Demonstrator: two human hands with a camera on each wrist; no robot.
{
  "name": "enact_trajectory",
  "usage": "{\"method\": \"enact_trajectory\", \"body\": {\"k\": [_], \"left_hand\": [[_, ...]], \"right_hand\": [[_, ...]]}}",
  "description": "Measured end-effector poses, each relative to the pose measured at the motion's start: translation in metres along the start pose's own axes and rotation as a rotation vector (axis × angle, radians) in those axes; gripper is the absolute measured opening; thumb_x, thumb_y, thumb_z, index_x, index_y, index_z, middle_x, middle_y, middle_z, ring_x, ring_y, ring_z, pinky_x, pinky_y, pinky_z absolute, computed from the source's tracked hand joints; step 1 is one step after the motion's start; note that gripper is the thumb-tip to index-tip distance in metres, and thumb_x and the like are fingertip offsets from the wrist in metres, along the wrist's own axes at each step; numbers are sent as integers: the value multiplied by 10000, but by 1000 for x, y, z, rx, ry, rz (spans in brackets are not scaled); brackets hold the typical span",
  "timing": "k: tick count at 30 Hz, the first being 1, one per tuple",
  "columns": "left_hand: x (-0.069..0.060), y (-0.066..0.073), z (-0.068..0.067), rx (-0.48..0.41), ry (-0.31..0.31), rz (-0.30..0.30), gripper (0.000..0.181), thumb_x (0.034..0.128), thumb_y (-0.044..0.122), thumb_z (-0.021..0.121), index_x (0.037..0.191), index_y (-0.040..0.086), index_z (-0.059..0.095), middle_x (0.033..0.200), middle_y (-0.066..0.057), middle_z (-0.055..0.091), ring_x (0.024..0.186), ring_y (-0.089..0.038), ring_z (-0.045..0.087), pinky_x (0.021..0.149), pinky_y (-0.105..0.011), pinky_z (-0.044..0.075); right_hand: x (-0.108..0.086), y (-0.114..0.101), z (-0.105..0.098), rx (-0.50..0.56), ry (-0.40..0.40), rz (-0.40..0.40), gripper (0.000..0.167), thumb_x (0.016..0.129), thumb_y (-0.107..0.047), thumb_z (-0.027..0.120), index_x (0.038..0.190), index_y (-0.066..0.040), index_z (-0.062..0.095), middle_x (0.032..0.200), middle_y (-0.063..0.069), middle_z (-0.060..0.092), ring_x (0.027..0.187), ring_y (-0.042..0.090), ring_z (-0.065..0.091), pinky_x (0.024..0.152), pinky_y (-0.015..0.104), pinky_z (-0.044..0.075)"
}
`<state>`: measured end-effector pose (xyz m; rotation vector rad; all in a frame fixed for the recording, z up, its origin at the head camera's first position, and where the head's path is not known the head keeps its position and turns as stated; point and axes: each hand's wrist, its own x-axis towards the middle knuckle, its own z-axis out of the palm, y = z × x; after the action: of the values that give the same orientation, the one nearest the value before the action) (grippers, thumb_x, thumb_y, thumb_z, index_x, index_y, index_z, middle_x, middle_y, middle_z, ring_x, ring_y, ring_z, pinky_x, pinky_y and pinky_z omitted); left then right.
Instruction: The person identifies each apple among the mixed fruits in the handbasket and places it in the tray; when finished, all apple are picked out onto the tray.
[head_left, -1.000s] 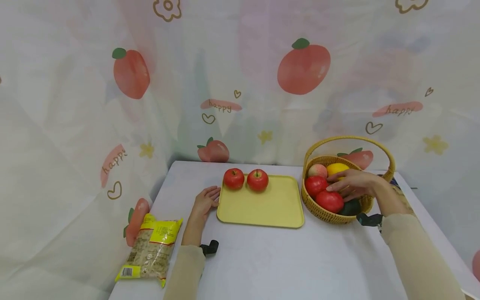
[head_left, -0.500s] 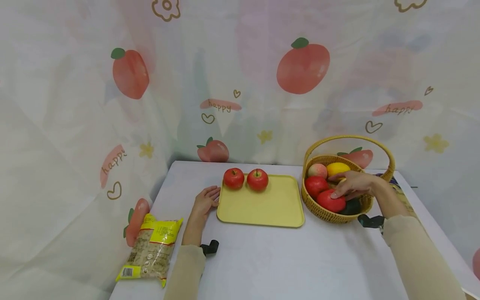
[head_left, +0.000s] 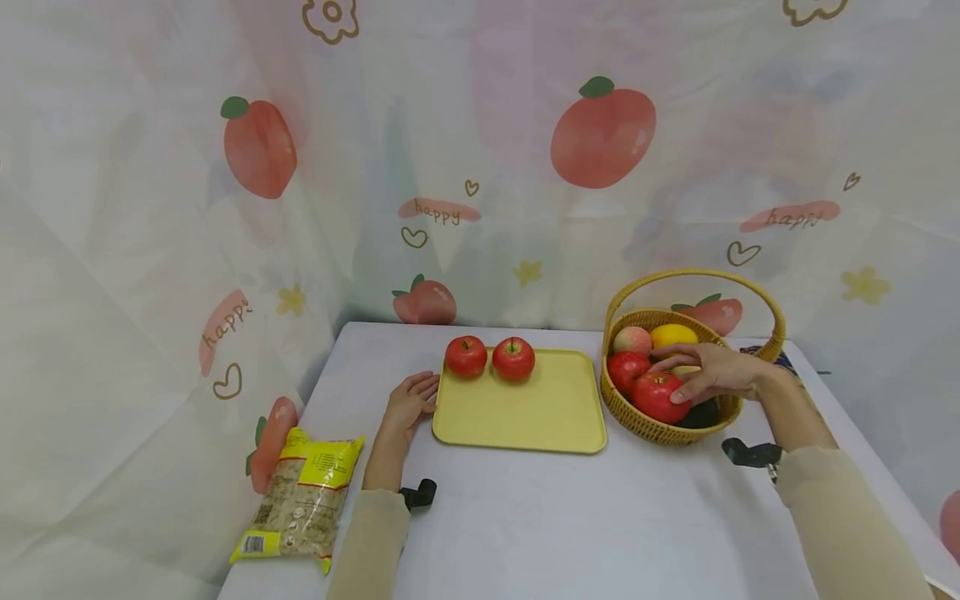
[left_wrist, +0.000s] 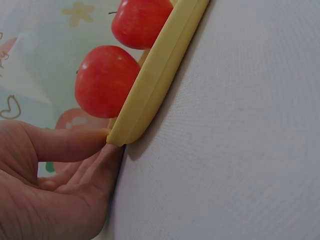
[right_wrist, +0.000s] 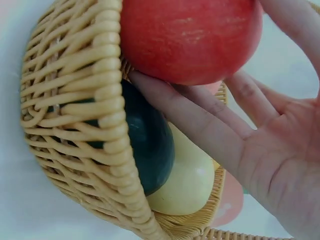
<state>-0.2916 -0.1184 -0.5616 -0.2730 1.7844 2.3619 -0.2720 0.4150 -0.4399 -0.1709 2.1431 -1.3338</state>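
Note:
In the head view, my right hand is inside the wicker basket and grips a red apple. The right wrist view shows fingers beneath this apple, close to the basket's rim. My left hand is at the left edge of the yellow tray. In the left wrist view, its thumb and fingers meet at the tray's rim, pinching it. Two red apples, a left one and a right one, sit at the back of the tray.
The basket also holds a pink peach, a yellow fruit, another red fruit, a dark green fruit and a pale green fruit. Its tall handle arches above. A yellow-labelled bag lies at the table's left edge.
My right fingers have gone from lying over the basket's fruit to closing around the front red apple, which has turned so its stem end shows. The left hand and tray stay put.

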Motion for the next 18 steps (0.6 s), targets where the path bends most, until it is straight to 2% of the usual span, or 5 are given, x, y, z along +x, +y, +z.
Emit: {"method": "enact_trajectory", "body": {"k": [3, 7, 12, 18], "left_hand": [[0, 0, 1, -3, 0, -3, 794, 755, -365, 438, 1503, -97, 433, 1516, -308, 496, 1442, -378, 475, 1184, -470, 399], [-1, 1, 0, -5, 5, -5, 792, 755, -366, 454, 1497, -87, 447, 1514, -296, 506, 1437, -369, 484, 1179, -461, 409], [0, 1, 0, 6, 10, -10, 793, 755, -364, 457, 1495, -78, 455, 1509, -288, 516, 1432, -366, 492, 1172, -456, 417], [2, -1, 1, 10, 16, -11, 785, 762, -364, 454, 1492, -77, 460, 1503, -286, 523, 1426, -370, 497, 1165, -459, 425]], "right_hand": [[-1, 1, 3, -4, 37, 3, 902, 879, -115, 828, 1597, 12, 297, 1530, 288, 444, 1218, 340, 626, 931, 482, 604], [-1, 1, 4, -17, 66, -24, 905, 862, -104, 842, 1587, 17, 313, 1504, 286, 489, 1229, 356, 612, 915, 482, 610], [-2, -1, 5, -23, 91, -61, 931, 854, -96, 847, 1597, -3, 294, 1496, 252, 524, 1294, 393, 556, 923, 454, 611], [-8, -7, 9, -28, 127, -75, 948, 852, -117, 852, 1604, -26, 283, 1523, 255, 489, 1348, 441, 470, 934, 418, 609]]}}
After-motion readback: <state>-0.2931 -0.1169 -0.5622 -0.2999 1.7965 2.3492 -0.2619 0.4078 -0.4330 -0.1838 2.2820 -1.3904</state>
